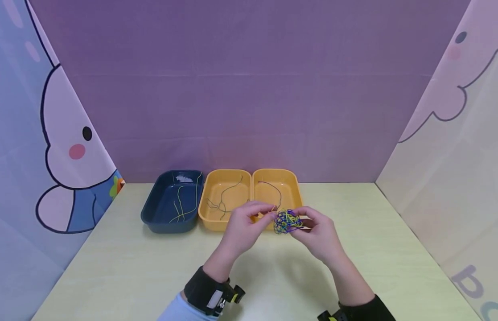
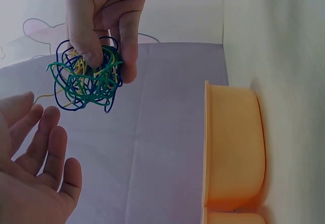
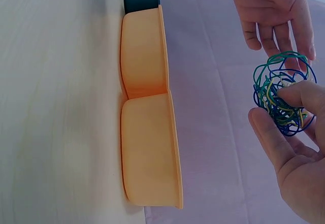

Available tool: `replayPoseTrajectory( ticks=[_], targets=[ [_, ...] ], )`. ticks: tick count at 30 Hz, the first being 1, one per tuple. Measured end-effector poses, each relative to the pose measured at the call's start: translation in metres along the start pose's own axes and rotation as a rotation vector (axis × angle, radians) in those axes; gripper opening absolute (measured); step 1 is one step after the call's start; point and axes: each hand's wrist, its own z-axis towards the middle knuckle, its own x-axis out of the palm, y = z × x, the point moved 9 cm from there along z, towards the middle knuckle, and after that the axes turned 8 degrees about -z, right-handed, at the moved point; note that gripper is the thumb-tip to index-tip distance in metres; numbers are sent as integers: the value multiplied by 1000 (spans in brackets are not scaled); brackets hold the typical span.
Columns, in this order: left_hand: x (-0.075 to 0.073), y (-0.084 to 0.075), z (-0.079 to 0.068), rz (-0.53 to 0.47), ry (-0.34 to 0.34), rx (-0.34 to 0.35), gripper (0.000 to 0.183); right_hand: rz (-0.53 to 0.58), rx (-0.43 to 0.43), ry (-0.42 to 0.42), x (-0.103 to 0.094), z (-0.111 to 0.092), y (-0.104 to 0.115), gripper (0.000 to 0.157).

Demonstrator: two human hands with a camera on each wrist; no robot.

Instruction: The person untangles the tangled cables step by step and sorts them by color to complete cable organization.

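Observation:
A loose ball of tangled thin wires (image 1: 286, 222) in blue, green and yellow is held in the air above the table's middle. My right hand (image 1: 320, 234) grips it between thumb and fingers from the right side. One yellow strand (image 2: 46, 96) sticks out of the tangle, and my left hand (image 1: 245, 228) pinches its end between thumb and index finger. The left hand's other fingers (image 2: 54, 158) are spread loosely in the left wrist view. In the right wrist view, the tangle (image 3: 278, 93) hides part of the left fingertips.
A dark blue bin (image 1: 152, 214) with several yellowish wires stands at the table's back left. Beside it is a middle orange bin (image 1: 210, 218) holding several wires. The right orange bin (image 1: 290, 187) has a dark wire inside and is partly behind the hands. A purple backdrop (image 1: 249, 89) rises behind.

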Motion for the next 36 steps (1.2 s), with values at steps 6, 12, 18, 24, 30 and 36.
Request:
replayPoseTrajectory(
  ticks=[6, 12, 18, 24, 30, 36],
  targets=[
    [-3, 0, 0, 26, -5, -17, 17, -17, -5, -4, 0, 0, 1, 31],
    [-9, 4, -2, 47, -12, -39, 13, -21, -10, -4, 0, 0, 2, 32],
    [-14, 7, -3, 48, -5, -48, 13, -10, -21, -12, -2, 1, 4, 33],
    [-18, 6, -4, 56, -9, -44, 11, -16, -23, -15, -3, 0, 6, 34],
    [-20, 1, -5, 44, -14, -44, 9, -12, -49, -11, -3, -1, 7, 35],
    [-23, -5, -4, 54, -17, -33, 8, -12, -65, -15, -4, 0, 9, 35]
  ],
)
